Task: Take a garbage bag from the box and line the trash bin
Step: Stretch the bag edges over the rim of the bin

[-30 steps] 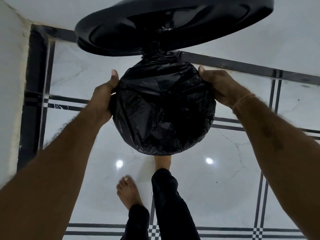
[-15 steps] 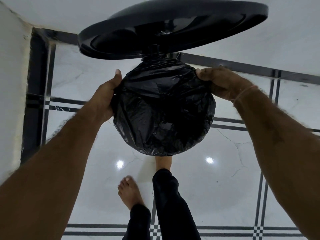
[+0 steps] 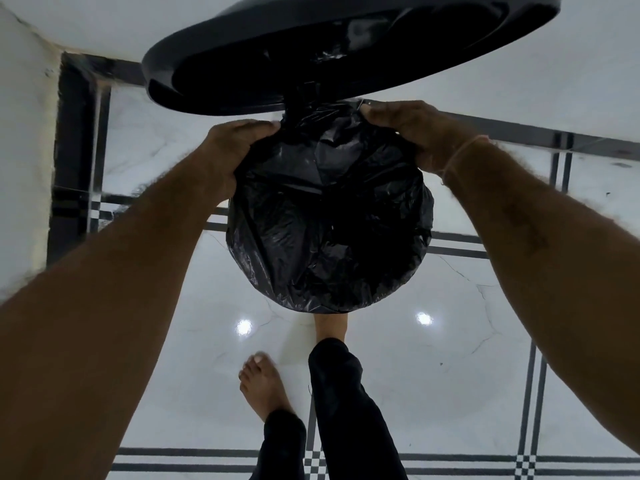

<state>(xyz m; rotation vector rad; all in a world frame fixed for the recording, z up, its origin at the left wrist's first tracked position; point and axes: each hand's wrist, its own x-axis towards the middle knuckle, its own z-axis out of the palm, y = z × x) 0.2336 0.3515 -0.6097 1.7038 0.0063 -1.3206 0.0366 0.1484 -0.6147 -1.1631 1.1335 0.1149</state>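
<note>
A round trash bin stands on the floor below me, its rim wrapped in a black garbage bag (image 3: 329, 233) that sags into the opening. The bin's black lid (image 3: 346, 53) is raised and tilted up at the back. My left hand (image 3: 232, 150) grips the bag over the far-left rim, fingers curled on the plastic. My right hand (image 3: 412, 129) grips the bag over the far-right rim near the hinge. The bin's own walls are hidden by the bag.
My bare left foot (image 3: 263, 386) and my right leg (image 3: 346, 393) in dark trousers stand just in front of the bin on a glossy white tiled floor (image 3: 450, 375) with black stripes. A pale wall (image 3: 24, 150) runs along the left.
Both hands have slid from the sides of the rim toward the back near the hinge, still on the bag. The lid looks closer and larger in view.
</note>
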